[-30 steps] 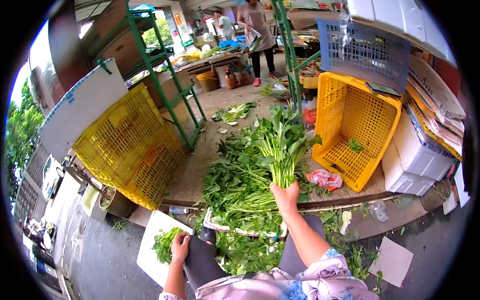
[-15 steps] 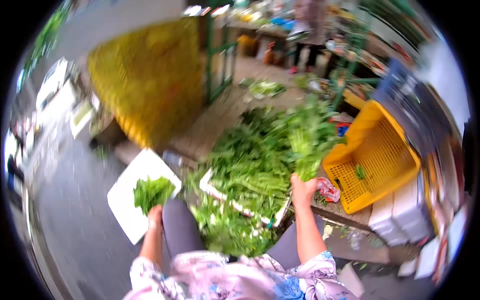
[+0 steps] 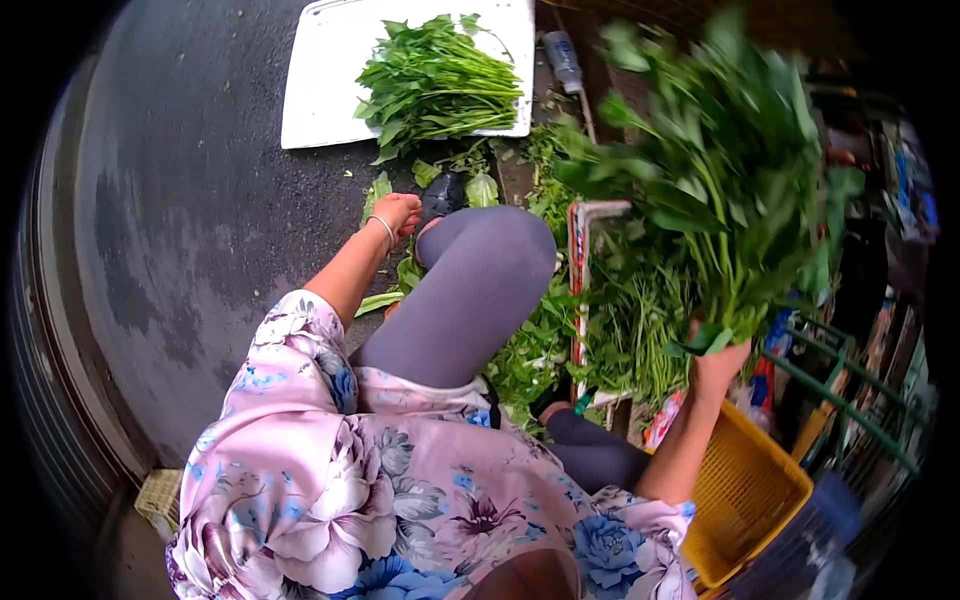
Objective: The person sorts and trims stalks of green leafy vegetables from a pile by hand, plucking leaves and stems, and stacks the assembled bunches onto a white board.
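Observation:
My right hand [image 3: 718, 366] is closed around the stems of a large bunch of leafy greens [image 3: 715, 215], raised over the heap, its upper leaves blurred. My left hand [image 3: 398, 214] has its fingers curled in, with nothing visible in them, beside my knee and shoe. Ahead of it a pile of leafy greens [image 3: 440, 85] lies on a white board [image 3: 325, 75], stems toward the right. More loose greens [image 3: 640, 320] lie in a shallow white-edged box [image 3: 578, 270] below the raised bunch.
A yellow plastic crate [image 3: 745, 490] stands at my lower right, by a green metal frame [image 3: 850, 385]. A plastic bottle [image 3: 563, 62] lies right of the board. Leaf scraps [image 3: 482, 190] are strewn around my shoe [image 3: 440, 197]. Dark pavement [image 3: 200, 200] stretches to the left.
The view has swung left and down. My left hand has come away from the greens on the white board and is closed near my knee. My right hand still grips greens.

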{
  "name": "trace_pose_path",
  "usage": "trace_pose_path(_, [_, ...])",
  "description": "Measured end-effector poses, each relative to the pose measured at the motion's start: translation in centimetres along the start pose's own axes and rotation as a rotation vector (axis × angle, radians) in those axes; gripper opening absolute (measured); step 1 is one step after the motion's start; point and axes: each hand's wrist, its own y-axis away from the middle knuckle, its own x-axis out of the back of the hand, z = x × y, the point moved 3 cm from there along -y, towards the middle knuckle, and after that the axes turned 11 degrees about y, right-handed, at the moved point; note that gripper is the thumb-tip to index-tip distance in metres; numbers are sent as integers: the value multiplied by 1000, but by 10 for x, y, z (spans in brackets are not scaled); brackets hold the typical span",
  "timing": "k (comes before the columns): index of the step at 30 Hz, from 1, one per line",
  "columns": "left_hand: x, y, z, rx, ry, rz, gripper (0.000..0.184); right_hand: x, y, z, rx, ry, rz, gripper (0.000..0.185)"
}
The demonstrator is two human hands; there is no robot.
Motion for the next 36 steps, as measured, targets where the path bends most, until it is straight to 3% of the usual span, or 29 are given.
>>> trace_pose_path(2, [-4,-13,0,32,50,3,15,-54,-56,-19,80,177,-186,38])
trace_pose_path(3, [-9,-16,2,37,37,-9,16,-83,-83,-23,75,-27,-299,36])
trace_pose_path(5, [-21,-33,3,78,114,-105,21,-139,-136,-56,342,141,-376,32])
trace_pose_path(6, [-33,-33,7,111,121,-51,24,-170,-161,-65,304,-24,-543,29])
trace_pose_path(7, [-43,-43,6,136,118,-100,27,-198,-184,-74,362,9,-633,37])
trace_pose_path(8, [-51,-54,6,161,111,-149,30,-228,-201,-82,260,-198,-765,55])
trace_pose_path(9, [-61,-62,10,129,135,-201,34,-253,-216,-90,273,-177,-867,53])
trace_pose_path(10, [-71,-69,13,94,160,-258,37,-282,-237,-85,392,-53,-865,53])
trace_pose_path(11, [-80,-71,20,139,190,-299,50,-307,-253,-78,385,-52,-935,51])
trace_pose_path(12, [-88,-72,26,140,197,-296,50,-330,-267,-70,376,-55,-1005,50])
trace_pose_path(14, [-97,-75,35,177,307,-365,62,-377,-295,-28,283,150,-1187,47])
trace_pose_path(15, [-98,-81,36,175,381,-399,81,-398,-304,-4,232,349,-1195,44])
trace_pose_path(16, [-101,-77,44,176,453,-402,87,-414,-309,21,161,459,-1268,50])
trace_pose_path(18, [-108,-80,53,169,622,-386,70,-437,-303,56,186,418,-1263,56])
trace_pose_path(19, [-110,-83,58,173,622,-380,70,-439,-305,58,182,414,-1269,56])
trace_pose_path(21, [-117,-88,69,203,767,-494,36,-437,-308,61,154,477,-1238,59])
trace_pose_path(22, [-119,-87,70,209,774,-487,36,-440,-313,65,185,448,-1278,68])
trace_pose_path(24, [-124,-87,75,215,829,-411,19,-442,-330,71,419,745,-1177,79])
trace_pose_path(26, [-125,-89,73,211,817,-358,20,-429,-337,37,420,822,-1178,94])
trace_pose_path(27, [-122,-89,72,216,807,-305,20,-427,-339,24,376,710,-1200,106])
trace_pose_path(28, [-120,-90,72,222,796,-251,21,-433,-350,29,518,739,-1081,119])
trace_pose_path(30, [-121,-93,70,205,829,-213,28,-447,-365,28,424,516,-1104,119])
trace_pose_path(32, [-123,-101,68,89,842,-254,33,-471,-366,34,432,517,-858,118])
trace_pose_path(34, [-122,-104,68,66,811,-241,39,-498,-347,55,318,471,-1003,108])
trace_pose_path(36, [-130,-98,78,-43,816,-287,46,-509,-324,67,574,504,-820,97])
